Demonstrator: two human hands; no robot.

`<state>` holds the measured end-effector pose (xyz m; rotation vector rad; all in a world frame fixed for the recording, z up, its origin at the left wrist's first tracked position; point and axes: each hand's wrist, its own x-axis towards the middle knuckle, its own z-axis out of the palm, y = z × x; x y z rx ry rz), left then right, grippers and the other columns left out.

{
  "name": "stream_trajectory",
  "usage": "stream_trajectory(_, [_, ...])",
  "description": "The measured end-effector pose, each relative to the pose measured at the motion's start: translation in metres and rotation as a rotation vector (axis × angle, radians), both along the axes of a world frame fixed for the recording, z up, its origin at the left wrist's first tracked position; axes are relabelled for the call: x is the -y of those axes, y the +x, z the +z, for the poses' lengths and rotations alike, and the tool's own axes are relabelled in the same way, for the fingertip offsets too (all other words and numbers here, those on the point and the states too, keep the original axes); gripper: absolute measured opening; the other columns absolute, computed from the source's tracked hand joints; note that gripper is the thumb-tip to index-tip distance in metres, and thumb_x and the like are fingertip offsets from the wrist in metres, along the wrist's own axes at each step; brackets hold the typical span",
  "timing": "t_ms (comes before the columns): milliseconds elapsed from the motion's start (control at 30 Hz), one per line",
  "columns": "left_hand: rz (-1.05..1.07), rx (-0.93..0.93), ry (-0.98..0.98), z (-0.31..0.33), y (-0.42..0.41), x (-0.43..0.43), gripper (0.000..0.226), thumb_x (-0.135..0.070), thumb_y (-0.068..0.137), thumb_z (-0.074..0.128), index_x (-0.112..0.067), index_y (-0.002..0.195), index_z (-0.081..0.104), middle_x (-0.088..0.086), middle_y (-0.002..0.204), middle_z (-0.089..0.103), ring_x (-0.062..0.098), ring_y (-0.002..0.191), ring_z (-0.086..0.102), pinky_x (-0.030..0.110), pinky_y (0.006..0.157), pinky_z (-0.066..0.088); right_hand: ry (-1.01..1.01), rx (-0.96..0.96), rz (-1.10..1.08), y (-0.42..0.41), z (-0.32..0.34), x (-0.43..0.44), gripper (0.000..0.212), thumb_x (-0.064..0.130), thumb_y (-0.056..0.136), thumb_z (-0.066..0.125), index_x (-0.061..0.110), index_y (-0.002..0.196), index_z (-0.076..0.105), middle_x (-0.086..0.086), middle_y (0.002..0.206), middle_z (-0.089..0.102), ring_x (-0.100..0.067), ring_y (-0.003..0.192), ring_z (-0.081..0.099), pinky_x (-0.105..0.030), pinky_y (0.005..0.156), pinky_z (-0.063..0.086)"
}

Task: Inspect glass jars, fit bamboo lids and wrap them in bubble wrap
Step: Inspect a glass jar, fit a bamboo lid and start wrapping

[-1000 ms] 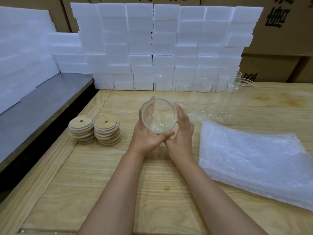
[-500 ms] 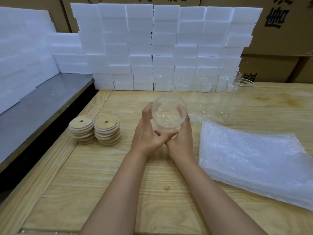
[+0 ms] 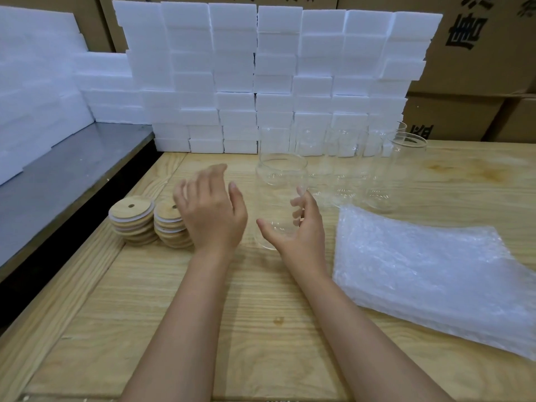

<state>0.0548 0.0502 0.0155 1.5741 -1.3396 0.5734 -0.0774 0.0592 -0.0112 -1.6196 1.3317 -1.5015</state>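
- 2 lid stacks (image 3: 132, 219) sit at 9 o'clock of our left hand (image 3: 211, 211), which hovers open, fingers relaxed.
- Our right hand (image 3: 303, 227) curls round the upright jar (image 3: 278, 192) on the table (image 3: 261, 329).
- Bubble wrap (image 3: 435, 274) lies at 3 o'clock of the jar.

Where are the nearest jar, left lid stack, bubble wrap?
nearest jar (image 3: 280, 195), head view, middle of its glass wall.
left lid stack (image 3: 132, 208), head view, top lid's face.
bubble wrap (image 3: 420, 274), head view, middle of top sheet.
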Motion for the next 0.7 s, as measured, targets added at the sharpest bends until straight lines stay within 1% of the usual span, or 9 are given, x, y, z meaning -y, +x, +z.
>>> stream_trajectory(100, [0.128, -0.002, 0.238, -0.005, 0.007, 0.0, 0.043, -0.014, 0.08, 0.055, -0.004, 0.122, 0.059, 0.015, 0.122, 0.062, 0.037, 0.125, 0.049, 0.058, 0.113, 0.013, -0.002, -0.012, 0.005, 0.0, 0.0, 0.0, 0.087, 0.035, 0.067, 0.084, 0.023, 0.14, 0.037, 0.01, 0.117, 0.045, -0.016, 0.111, 0.044, -0.027, 0.097, 0.041])
stream_trajectory(167, [0.184, -0.005, 0.358, -0.009, 0.008, -0.001, 0.05, -0.008, 0.076, 0.054, -0.006, 0.126, 0.057, 0.015, 0.126, 0.06, 0.036, 0.125, 0.047, 0.056, 0.115, 0.007, 0.002, -0.035, 0.013, 0.0, -0.001, 0.0, 0.086, 0.038, 0.068, 0.083, 0.024, 0.14, 0.036, 0.013, 0.118, 0.044, -0.015, 0.113, 0.043, -0.028, 0.097, 0.04])
stream_trajectory(233, [0.195, -0.009, 0.404, -0.01, 0.009, -0.002, 0.053, -0.001, 0.073, 0.053, -0.007, 0.126, 0.057, 0.015, 0.127, 0.059, 0.034, 0.12, 0.051, 0.052, 0.113, 0.013, 0.007, -0.051, 0.01, 0.0, -0.002, 0.0, 0.086, 0.04, 0.069, 0.082, 0.026, 0.139, 0.035, 0.017, 0.117, 0.041, -0.015, 0.114, 0.042, -0.027, 0.097, 0.04])
stream_trajectory(300, [0.17, -0.019, 0.394, -0.01, 0.011, -0.001, 0.055, 0.006, 0.072, 0.053, -0.008, 0.125, 0.058, 0.014, 0.127, 0.06, 0.033, 0.116, 0.053, 0.045, 0.106, 0.023, 0.013, -0.049, 0.009, 0.0, -0.003, 0.0, 0.088, 0.043, 0.069, 0.081, 0.029, 0.141, 0.032, 0.023, 0.114, 0.039, -0.014, 0.115, 0.041, -0.025, 0.096, 0.039])
stream_trajectory(433, [0.088, -0.06, 0.322, -0.008, 0.012, -0.002, 0.057, 0.018, 0.07, 0.054, -0.002, 0.123, 0.061, 0.016, 0.123, 0.062, 0.036, 0.113, 0.055, 0.042, 0.096, 0.036, 0.03, -0.046, 0.005, -0.001, -0.003, 0.001, 0.091, 0.047, 0.069, 0.08, 0.031, 0.143, 0.029, 0.027, 0.114, 0.037, -0.014, 0.117, 0.04, -0.028, 0.099, 0.039])
stream_trajectory(500, [0.033, -0.058, 0.247, -0.004, 0.009, -0.004, 0.054, 0.022, 0.068, 0.053, 0.004, 0.118, 0.063, 0.022, 0.11, 0.067, 0.04, 0.102, 0.062, 0.046, 0.089, 0.044, 0.033, -0.048, -0.001, -0.001, -0.004, 0.002, 0.092, 0.047, 0.069, 0.08, 0.031, 0.143, 0.029, 0.027, 0.114, 0.037, -0.014, 0.117, 0.041, -0.031, 0.099, 0.04])
stream_trajectory(567, [-0.01, -0.003, 0.104, 0.003, 0.006, -0.008, 0.052, 0.025, 0.063, 0.052, 0.007, 0.109, 0.067, 0.023, 0.093, 0.07, 0.041, 0.085, 0.067, 0.046, 0.077, 0.052, 0.034, -0.057, -0.005, 0.0, -0.003, 0.002, 0.092, 0.048, 0.069, 0.08, 0.03, 0.144, 0.029, 0.029, 0.113, 0.037, -0.015, 0.117, 0.041, -0.032, 0.099, 0.041])
stream_trajectory(633, [-0.055, 0.06, -0.072, 0.014, 0.004, -0.011, 0.049, 0.025, 0.063, 0.052, 0.006, 0.104, 0.07, 0.02, 0.086, 0.071, 0.038, 0.077, 0.068, 0.042, 0.07, 0.055, 0.031, -0.073, -0.009, 0.001, -0.003, 0.002, 0.093, 0.049, 0.069, 0.079, 0.029, 0.144, 0.028, 0.026, 0.113, 0.037, -0.015, 0.117, 0.041, -0.035, 0.1, 0.041])
stream_trajectory(700, [-0.123, 0.025, -0.219, 0.031, 0.0, -0.014, 0.046, 0.023, 0.069, 0.05, 0.004, 0.106, 0.069, 0.018, 0.088, 0.071, 0.035, 0.081, 0.068, 0.037, 0.078, 0.052, 0.026, -0.084, -0.016, 0.001, -0.003, 0.002, 0.093, 0.047, 0.069, 0.079, 0.028, 0.144, 0.028, 0.019, 0.117, 0.039, -0.017, 0.117, 0.041, -0.039, 0.1, 0.041])
